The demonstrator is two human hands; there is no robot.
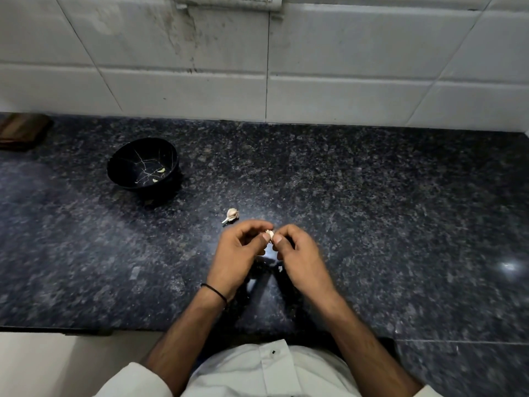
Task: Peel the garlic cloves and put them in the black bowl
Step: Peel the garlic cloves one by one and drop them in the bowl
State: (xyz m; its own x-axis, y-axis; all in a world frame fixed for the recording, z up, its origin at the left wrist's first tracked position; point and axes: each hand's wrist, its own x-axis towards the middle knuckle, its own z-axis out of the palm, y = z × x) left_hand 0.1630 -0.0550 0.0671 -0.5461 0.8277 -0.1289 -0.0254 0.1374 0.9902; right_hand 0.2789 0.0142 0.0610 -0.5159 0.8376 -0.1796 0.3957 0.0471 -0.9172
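A small pale garlic clove (pixel 269 233) sits pinched between the thumbs and fingertips of both hands above the dark counter. My left hand (pixel 239 253) holds it from the left, my right hand (pixel 300 255) from the right; most of the clove is hidden by the fingers. The rest of the garlic bulb with its stalk (pixel 231 215) lies on the counter just beyond my left hand. The black bowl (pixel 120 160) stands at the back left, with two peeled pale pieces (pixel 161 169) and thin stringy bits inside.
A speckled dark granite counter (pixel 372 210) runs to a white tiled wall (pixel 329 90). A dark brown object (pixel 23 131) lies at the far left edge. Small white peel flecks (pixel 280 268) lie under my hands. The counter's front edge runs near my body.
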